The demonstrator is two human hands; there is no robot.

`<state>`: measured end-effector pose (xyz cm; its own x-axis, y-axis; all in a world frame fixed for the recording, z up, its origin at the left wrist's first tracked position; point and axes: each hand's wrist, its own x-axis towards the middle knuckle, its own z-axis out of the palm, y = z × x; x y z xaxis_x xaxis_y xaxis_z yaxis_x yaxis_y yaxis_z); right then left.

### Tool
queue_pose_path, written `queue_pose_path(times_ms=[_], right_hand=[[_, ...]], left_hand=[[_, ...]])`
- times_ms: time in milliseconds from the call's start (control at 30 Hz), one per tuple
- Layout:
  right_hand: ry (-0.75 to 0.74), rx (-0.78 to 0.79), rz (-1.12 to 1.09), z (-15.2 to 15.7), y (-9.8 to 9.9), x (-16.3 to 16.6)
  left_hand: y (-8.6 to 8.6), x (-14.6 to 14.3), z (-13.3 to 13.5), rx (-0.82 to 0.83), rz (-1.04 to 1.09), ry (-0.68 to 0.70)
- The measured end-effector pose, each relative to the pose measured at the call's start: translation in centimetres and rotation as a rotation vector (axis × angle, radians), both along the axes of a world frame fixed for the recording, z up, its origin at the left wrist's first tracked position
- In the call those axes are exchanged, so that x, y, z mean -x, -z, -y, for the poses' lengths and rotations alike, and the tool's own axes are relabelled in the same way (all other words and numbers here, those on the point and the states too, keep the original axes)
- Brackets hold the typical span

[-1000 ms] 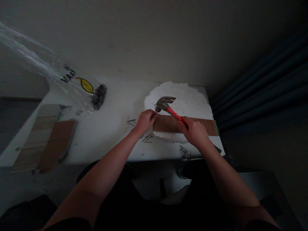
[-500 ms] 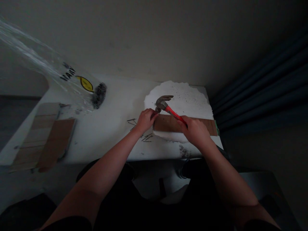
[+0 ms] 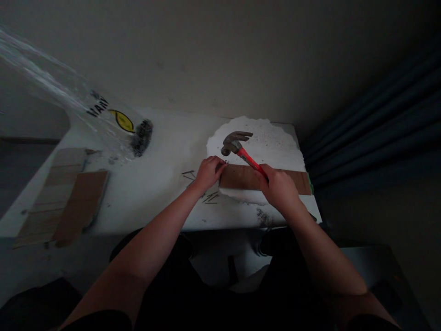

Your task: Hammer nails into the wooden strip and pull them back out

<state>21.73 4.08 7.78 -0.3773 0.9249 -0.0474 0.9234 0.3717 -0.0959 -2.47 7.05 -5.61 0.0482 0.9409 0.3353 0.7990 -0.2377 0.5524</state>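
My right hand (image 3: 280,186) is wrapped round the red handle of a claw hammer (image 3: 248,158). The hammer's metal head hangs just above the left end of a brown wooden board (image 3: 241,177), its claw pointing away to the right. At that end of the board, my left hand (image 3: 211,172) pinches a small nail (image 3: 226,162) upright between thumb and fingertips; its lower part is hidden by the fingers. The board lies across a white, ragged-edged sheet (image 3: 272,138). Several loose nails (image 3: 210,198) are scattered beside my left wrist.
All this rests on a white table (image 3: 165,161) against a wall. On its left lie wooden boards (image 3: 81,202). A clear plastic wrap with a yellow mark (image 3: 122,121) stretches over the back left. Dark curtains (image 3: 386,101) hang on the right.
The hammer head has lifted slightly off the nail and away to the right. My left hand keeps its place at the board's end.
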Motion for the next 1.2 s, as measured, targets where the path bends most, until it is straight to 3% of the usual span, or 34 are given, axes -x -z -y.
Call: queue_pose_path(times_ms=[1200], right_hand=[[-0.018, 0.014, 0.045, -0.05, 0.60, -0.08]], left_hand=[[0.01, 0.38, -0.10, 0.011, -0.005, -0.002]])
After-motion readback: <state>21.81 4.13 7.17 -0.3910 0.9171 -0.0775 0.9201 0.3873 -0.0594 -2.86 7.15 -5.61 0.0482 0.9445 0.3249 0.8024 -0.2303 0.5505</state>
